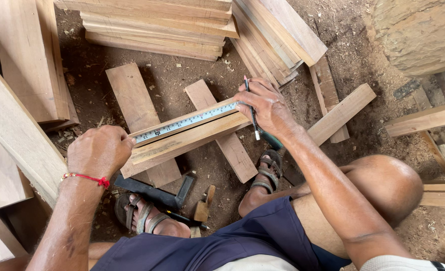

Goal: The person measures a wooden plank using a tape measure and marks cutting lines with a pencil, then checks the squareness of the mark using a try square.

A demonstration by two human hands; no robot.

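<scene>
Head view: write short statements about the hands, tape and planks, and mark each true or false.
1. A tape measure lies stretched along the plank. True.
2. The right hand holds a hammer. False: it holds a pencil.
3. The left hand is at the plank's near end. True.
4. The left wrist is bare. False: it wears a red string.
5. A square lies on the ground by the foot. True.

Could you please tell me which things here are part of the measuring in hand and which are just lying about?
In use:
- left hand pinning the measuring tape
- right hand with a pencil
- the plank under the tape

Lying about:
- try square by the foot
- stacked boards behind
- loose offcut on the sawdust floor
</scene>
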